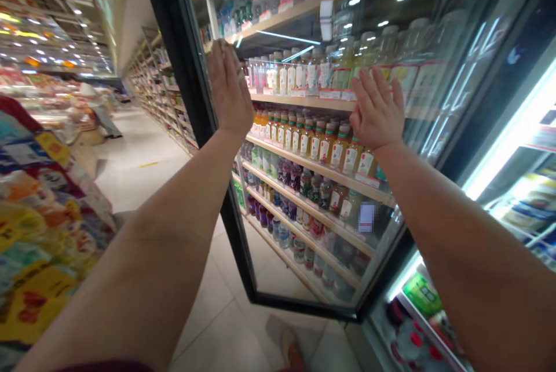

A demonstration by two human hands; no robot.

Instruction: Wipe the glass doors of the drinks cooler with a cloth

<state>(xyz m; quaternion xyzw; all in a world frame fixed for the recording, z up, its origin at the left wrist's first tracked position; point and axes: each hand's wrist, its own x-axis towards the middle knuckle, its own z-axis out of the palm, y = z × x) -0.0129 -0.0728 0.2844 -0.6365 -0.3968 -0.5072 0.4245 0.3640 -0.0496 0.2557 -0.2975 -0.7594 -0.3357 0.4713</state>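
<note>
A glass door in a black frame stands swung out in front of me. My left hand is raised at the door's left side, close to the black frame, with its fingers straight and together. A pale patch shows at its fingertips; whether it is a reflection or a thing I cannot tell. My right hand lies palm-forward at the middle of the glass, its fingers outstretched and somewhat apart. Both seem to rest on the pane. Rows of juice bottles on wooden shelves show through it.
To the right is a lit cooler with bottles and a bright light strip. Packaged goods fill a display at the left. An aisle of pale floor tiles runs back past long shelving. A foot shows below.
</note>
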